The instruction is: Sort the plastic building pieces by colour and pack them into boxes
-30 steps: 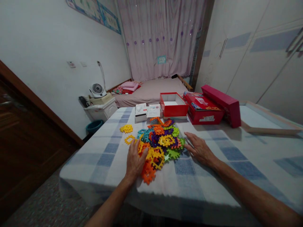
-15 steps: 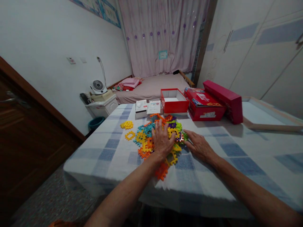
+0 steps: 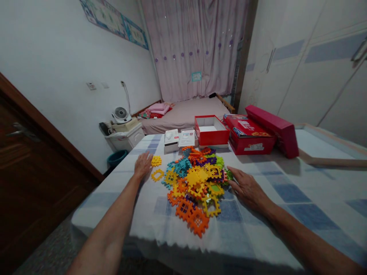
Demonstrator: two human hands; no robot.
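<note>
A heap of interlocking plastic building tiles (image 3: pixel 197 177) in yellow, orange, teal, purple and green lies on the checked tablecloth. Left of it, my left hand (image 3: pixel 142 165) rests beside a small group of yellow tiles (image 3: pixel 156 161), fingertips at its left edge and fingers slightly spread. A single yellow frame tile (image 3: pixel 157 175) lies just below that group. At the heap's right edge, my right hand (image 3: pixel 247 188) lies on its side with fingers apart, the fingertips against green tiles (image 3: pixel 228 175). Neither hand appears to hold anything.
Behind the heap stand small white boxes (image 3: pixel 187 138), an open red box (image 3: pixel 212 136) and a red printed box (image 3: pixel 252 143) with a dark pink lid (image 3: pixel 273 130) leaning on it. A shallow tray-like lid (image 3: pixel 329 162) lies at the right. The table's front edge (image 3: pixel 172 244) is near me.
My left hand has moved from the top of the heap leftward to the small yellow group, uncovering yellow and orange tiles. My right hand stays at the heap's right edge. The view has tilted upward slightly.
</note>
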